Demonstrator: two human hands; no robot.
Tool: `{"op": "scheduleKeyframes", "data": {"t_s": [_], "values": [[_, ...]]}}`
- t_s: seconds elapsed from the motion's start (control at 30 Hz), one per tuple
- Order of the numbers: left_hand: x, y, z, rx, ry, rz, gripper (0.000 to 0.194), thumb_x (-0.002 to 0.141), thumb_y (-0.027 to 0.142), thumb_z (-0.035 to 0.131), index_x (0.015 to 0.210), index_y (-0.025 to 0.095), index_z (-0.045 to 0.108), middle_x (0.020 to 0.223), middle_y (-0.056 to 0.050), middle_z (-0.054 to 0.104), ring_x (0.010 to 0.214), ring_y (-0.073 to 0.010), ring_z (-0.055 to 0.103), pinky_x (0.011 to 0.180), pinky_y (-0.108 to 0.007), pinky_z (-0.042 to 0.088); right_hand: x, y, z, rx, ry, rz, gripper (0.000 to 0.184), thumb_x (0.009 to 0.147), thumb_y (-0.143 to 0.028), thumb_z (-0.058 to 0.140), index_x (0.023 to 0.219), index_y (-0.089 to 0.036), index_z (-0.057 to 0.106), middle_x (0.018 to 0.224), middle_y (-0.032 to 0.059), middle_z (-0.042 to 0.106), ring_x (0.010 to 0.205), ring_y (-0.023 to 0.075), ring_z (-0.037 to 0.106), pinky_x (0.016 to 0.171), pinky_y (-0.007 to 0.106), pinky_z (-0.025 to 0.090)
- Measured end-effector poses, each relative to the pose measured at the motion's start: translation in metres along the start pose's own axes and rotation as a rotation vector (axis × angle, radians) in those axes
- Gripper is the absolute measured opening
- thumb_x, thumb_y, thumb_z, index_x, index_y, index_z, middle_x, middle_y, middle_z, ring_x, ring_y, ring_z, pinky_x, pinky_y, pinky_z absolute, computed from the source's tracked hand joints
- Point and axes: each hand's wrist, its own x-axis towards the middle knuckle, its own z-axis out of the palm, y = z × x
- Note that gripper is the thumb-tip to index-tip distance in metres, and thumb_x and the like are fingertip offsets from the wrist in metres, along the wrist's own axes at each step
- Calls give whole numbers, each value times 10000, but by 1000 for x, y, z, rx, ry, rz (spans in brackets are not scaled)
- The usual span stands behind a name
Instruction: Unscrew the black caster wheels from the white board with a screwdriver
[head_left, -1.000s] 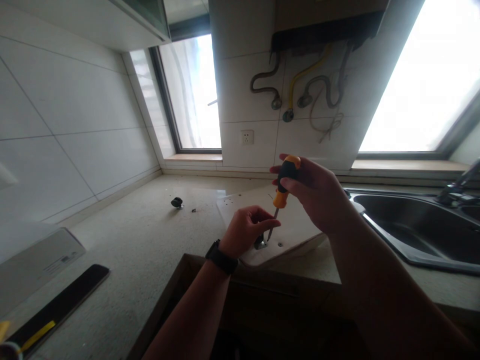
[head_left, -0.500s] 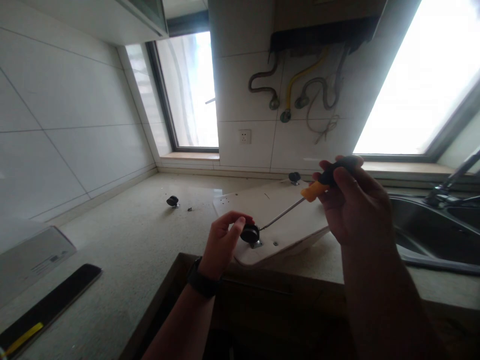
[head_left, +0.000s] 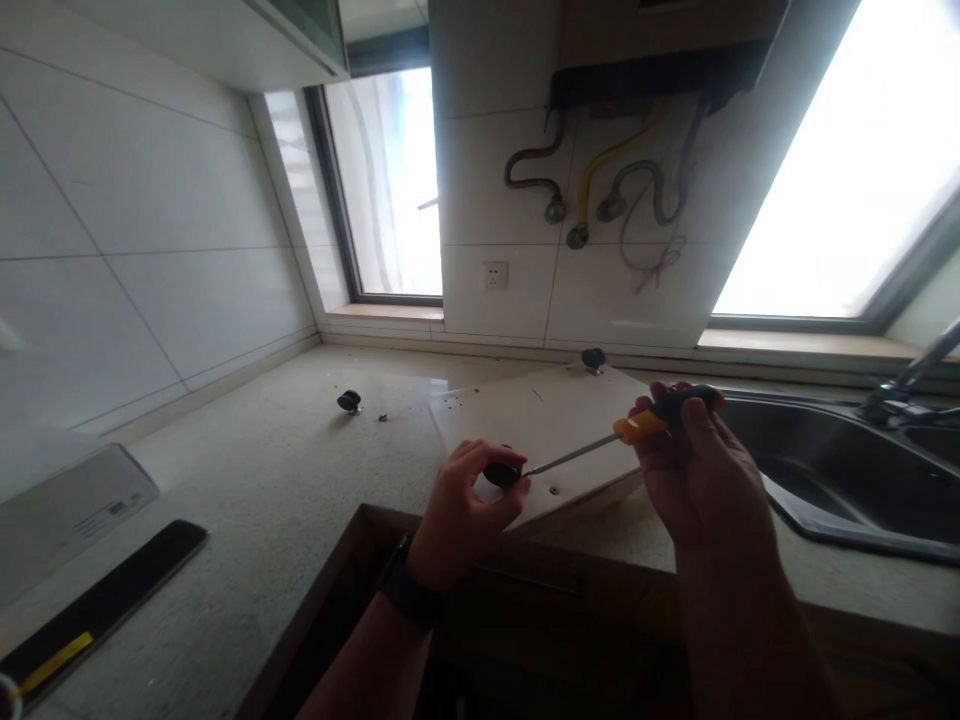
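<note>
My right hand (head_left: 705, 475) is closed round the yellow and black handle of a screwdriver (head_left: 574, 456), whose shaft slants down to the left. Its tip meets the base of a black caster wheel (head_left: 501, 474) on a white board (head_left: 555, 415). My left hand (head_left: 469, 500), with a dark watch at the wrist, curls thumb and forefinger about this caster, fingertips close to the screwdriver tip. The hand hides part of the wheel and its plate. A second caster (head_left: 593, 359) stands at the board's far corner. Near the board's front edge sits a small screw or fitting (head_left: 554, 490).
A loose caster (head_left: 349, 401) and a small dark piece (head_left: 382, 418) lie on the counter (head_left: 277, 480). At the left are a flat box (head_left: 82, 510) and a long dark strip (head_left: 105, 600). The sink (head_left: 825, 450) is at right; an open cabinet gap (head_left: 360, 560) lies below the counter edge.
My right hand and the screwdriver handle have come down, so the shaft lies flatter. My left thumb has shifted from the wheel's top to its lower right, beside the screwdriver tip.
</note>
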Motion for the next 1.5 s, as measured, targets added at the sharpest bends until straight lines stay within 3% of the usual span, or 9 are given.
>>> {"op": "scheduleKeyframes", "data": {"t_s": [0.3, 0.5, 0.6, 0.73, 0.87, 1.0, 1.17, 1.33, 1.5], "values": [[-1, 2, 0, 14, 33, 7, 88, 845, 168, 755, 902, 234, 770, 936, -44, 734, 916, -204, 685, 862, -360, 543, -7, -6, 5, 74, 42, 49, 118, 861, -300, 791, 963, -250, 759, 997, -13, 758, 872, 124, 730, 846, 307, 629], [20, -11, -29, 148, 87, 61, 46, 888, 242, 726, 914, 234, 763, 947, -37, 765, 925, -208, 698, 883, -372, 538, -2, -9, -7, 108, 21, 7, 107, 868, -299, 775, 955, -240, 757, 978, -8, 756, 913, 127, 726, 856, 307, 647], [46, -44, -57, 218, 137, -2, 141, 907, 342, 709, 962, 227, 770, 969, -36, 795, 935, -207, 718, 904, -363, 546, -2, -10, -12, 115, 23, -7, 119, 854, -288, 777, 955, -228, 755, 966, -8, 756, 909, 138, 731, 826, 316, 661], [75, -117, -105, 397, 194, -209, 268, 920, 405, 659, 1017, 180, 767, 1030, -70, 805, 936, -209, 742, 862, -319, 560, -5, -12, -16, 88, 50, -14, 120, 849, -288, 786, 955, -242, 754, 1021, -10, 754, 943, 130, 732, 866, 303, 653], [77, -187, -147, 552, 227, -420, 223, 889, 310, 672, 959, 129, 783, 972, -129, 809, 944, -264, 752, 860, -349, 549, -10, -19, -16, 81, 62, -46, 118, 795, -233, 834, 876, -252, 750, 994, -8, 716, 904, 117, 720, 876, 283, 640], [67, -233, -170, 684, 208, -621, 173, 885, 287, 720, 974, 150, 777, 1022, -108, 803, 1021, -266, 739, 941, -400, 536, -13, -26, -17, -79, 110, -62, 98, 800, -292, 833, 882, -282, 781, 1040, 42, 680, 878, 145, 701, 907, 349, 612], [71, -257, -174, 785, 166, -759, 280, 911, 427, 726, 1056, 191, 765, 1136, -83, 778, 1097, -261, 712, 998, -459, 516, -21, -29, -16, -138, 190, -17, 270, 719, -376, 896, 951, -269, 809, 1104, 83, 683, 939, 194, 691, 974, 423, 561], [83, -267, -167, 846, 168, -797, 338, 889, 484, 726, 1080, 211, 777, 1195, -99, 767, 1175, -297, 686, 1031, -479, 488, -30, -34, -13, -173, 196, -12, 266, 757, -392, 870, 989, -277, 807, 1226, 75, 672, 1073, 206, 677, 1003, 412, 562], [81, -273, -167, 843, 173, -788, 343, 923, 478, 709, 1117, 199, 758, 1206, -93, 760, 1163, -279, 689, 1033, -488, 500, -28, -34, -21, -141, 222, -15, 328, 717, -354, 897, 1022, -267, 810, 1135, 57, 708, 931, 174, 698, 963, 401, 588]]}}
